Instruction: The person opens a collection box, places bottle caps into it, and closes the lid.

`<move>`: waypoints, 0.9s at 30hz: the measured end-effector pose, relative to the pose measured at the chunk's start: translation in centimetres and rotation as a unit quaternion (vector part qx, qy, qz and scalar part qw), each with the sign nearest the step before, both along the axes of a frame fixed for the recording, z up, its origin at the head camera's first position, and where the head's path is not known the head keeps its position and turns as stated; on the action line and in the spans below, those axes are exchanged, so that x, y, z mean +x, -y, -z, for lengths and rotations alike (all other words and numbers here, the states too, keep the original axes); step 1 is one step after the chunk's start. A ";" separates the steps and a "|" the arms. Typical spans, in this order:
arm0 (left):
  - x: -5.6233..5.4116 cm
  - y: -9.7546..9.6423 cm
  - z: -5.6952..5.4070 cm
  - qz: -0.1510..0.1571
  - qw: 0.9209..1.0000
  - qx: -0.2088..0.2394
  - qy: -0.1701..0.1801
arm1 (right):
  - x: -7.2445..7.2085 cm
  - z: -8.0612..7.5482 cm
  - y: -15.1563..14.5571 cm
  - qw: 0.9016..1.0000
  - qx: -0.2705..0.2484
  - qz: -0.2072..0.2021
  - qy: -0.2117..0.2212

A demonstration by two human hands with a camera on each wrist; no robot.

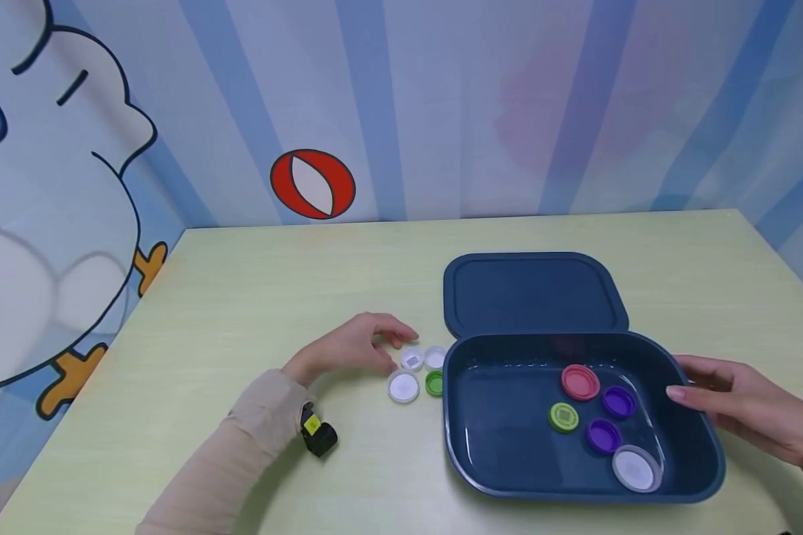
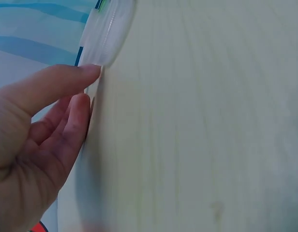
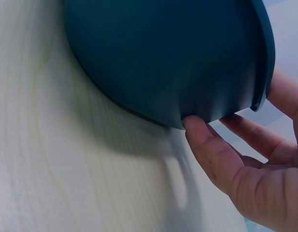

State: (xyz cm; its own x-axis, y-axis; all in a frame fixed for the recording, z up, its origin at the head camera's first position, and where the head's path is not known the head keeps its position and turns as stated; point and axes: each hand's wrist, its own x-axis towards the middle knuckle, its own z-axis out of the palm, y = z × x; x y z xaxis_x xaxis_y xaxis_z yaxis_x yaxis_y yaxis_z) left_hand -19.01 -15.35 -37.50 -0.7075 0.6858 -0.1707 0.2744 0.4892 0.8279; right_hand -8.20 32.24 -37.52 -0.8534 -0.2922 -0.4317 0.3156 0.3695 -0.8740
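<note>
My left hand (image 1: 358, 345) reaches over the table with fingers loosely bent, holding nothing. Its thumb is close to a white cap (image 1: 403, 387); whether they touch I cannot tell. Beside that lie two smaller white caps (image 1: 412, 359) and a green cap (image 1: 434, 383), against the left wall of a dark blue box (image 1: 502, 453). In the left wrist view a translucent cap (image 2: 108, 31) is just past the thumb tip. My right hand (image 1: 743, 401) grips the box's right rim, thumb over the edge. Inside lie a red cap (image 1: 580, 382), a lime cap (image 1: 564, 417), two purple caps (image 1: 604, 436) and a large white cap (image 1: 636, 469).
A dark blue lid (image 1: 535, 293) lies flat behind the box, against its back rim. The pale wooden table (image 1: 241, 282) ends at a striped blue backdrop (image 1: 428, 111). A black wrist camera (image 1: 319, 437) sits on my left sleeve.
</note>
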 end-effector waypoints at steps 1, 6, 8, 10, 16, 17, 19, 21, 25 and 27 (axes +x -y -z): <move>0.0 -0.2 0.0 0.003 1.000 -0.007 -0.007 | 0.0 0.0 0.0 1.000 -0.001 -0.001 0.000; 0.1 -0.9 -0.2 0.020 0.999 -0.026 -0.030 | 0.0 0.0 0.1 1.000 -0.002 0.004 0.000; 0.1 -1.1 -0.3 0.026 0.998 -0.033 -0.041 | 0.0 0.0 0.1 1.000 -0.001 0.004 -0.001; 0.1 -1.4 -0.4 0.032 0.997 -0.039 -0.051 | 0.0 0.0 0.2 1.000 0.003 0.003 -0.002; 0.1 -1.9 -0.5 0.045 0.995 -0.048 -0.071 | 0.1 -0.1 0.3 1.000 0.021 0.003 -0.003; 0.1 -2.0 -0.5 0.044 0.995 -0.048 -0.072 | 0.1 -0.1 0.3 1.000 0.021 0.003 -0.003; 0.3 -2.0 -0.5 0.043 0.996 -0.045 -0.071 | 0.2 -0.1 0.3 1.000 0.019 0.003 -0.003; 0.4 -2.0 -0.6 0.041 0.996 -0.039 -0.065 | 0.2 -0.1 0.3 1.000 0.016 0.003 -0.002; 0.5 -1.8 -0.8 0.033 0.998 -0.036 -0.049 | 0.1 0.0 0.2 1.000 0.008 0.003 -0.001; 0.5 -1.7 -0.9 0.025 0.998 -0.036 -0.042 | 0.1 0.0 0.2 1.000 0.004 0.004 0.000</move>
